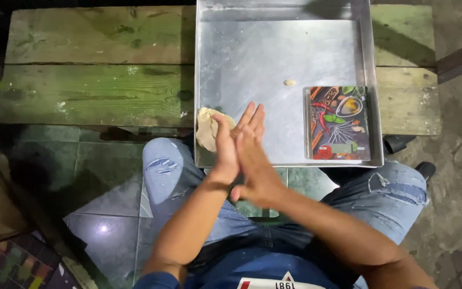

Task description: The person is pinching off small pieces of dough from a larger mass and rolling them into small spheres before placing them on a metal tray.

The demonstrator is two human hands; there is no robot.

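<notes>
The left hand (224,152) and right hand (252,155) are pressed flat together, palm to palm with fingers straight, over the near-left corner of the metal tray (367,64); whether any dough is caught between them cannot be told. A pale dough lump (206,128) lies at the tray's left edge, just behind the left hand (close enough to pinch from). A small dough bit (290,82) sits mid-tray, and a patterned kitchen scale (340,123) fills the near-right corner, on the green wooden bench (92,80).

Looked like a makeshift food-prep spot, prob. outdoors: steel tray (367,64) w/ dough lump (207,128) & kitchen scale (339,124) on worn green bench (97,69), concrete ground.
</notes>
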